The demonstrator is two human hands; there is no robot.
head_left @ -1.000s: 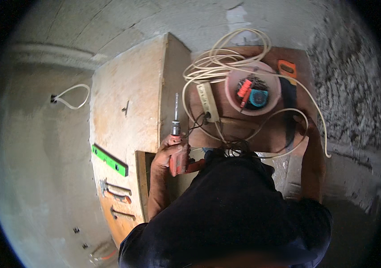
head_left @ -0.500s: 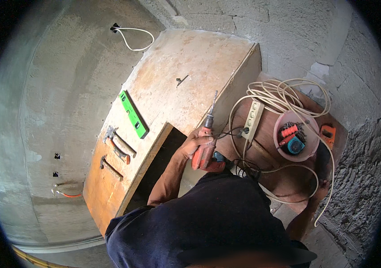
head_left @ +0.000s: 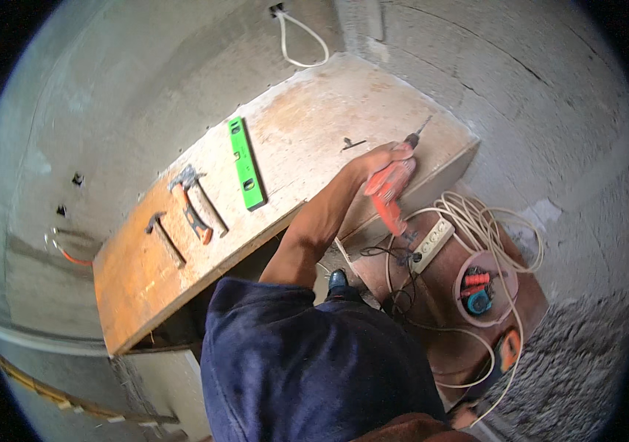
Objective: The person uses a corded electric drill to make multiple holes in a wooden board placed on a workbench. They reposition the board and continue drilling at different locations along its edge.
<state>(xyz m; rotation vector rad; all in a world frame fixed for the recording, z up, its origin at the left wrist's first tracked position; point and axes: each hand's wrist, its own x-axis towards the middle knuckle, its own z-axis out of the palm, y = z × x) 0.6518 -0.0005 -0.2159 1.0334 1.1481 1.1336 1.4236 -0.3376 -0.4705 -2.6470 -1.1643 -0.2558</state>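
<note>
Left hand [head_left: 390, 156] is wrapped round the red drill [head_left: 390, 186], holding it above the right end of the wooden surface [head_left: 299, 132], with the bit [head_left: 423, 125] aimed toward the grey wall [head_left: 535, 96]. Right hand [head_left: 465, 417] barely shows near the saw [head_left: 508, 351], and from where I sit I cannot tell whether it is spread or pinching anything. Setting up looks done to me: the bit is fitted, and a black plug [head_left: 416, 257], which I take for the drill's, sits in the power strip [head_left: 434, 244]. I make out no hole under the tip, so any drilling there seems undone, though I cannot tell whether it touches wood. Along the surface I see a green level [head_left: 246, 163], a hammer [head_left: 165, 239] and more handled tools [head_left: 195, 219] lying together. Lower, a brown board [head_left: 432, 291] carries the strip, coiled cable [head_left: 476, 214] and a pink bucket [head_left: 488, 264] with a blue tape measure [head_left: 479, 301] inside. Around it all I get bare, rough walls, one with a white wire [head_left: 322, 48] looping out
</note>
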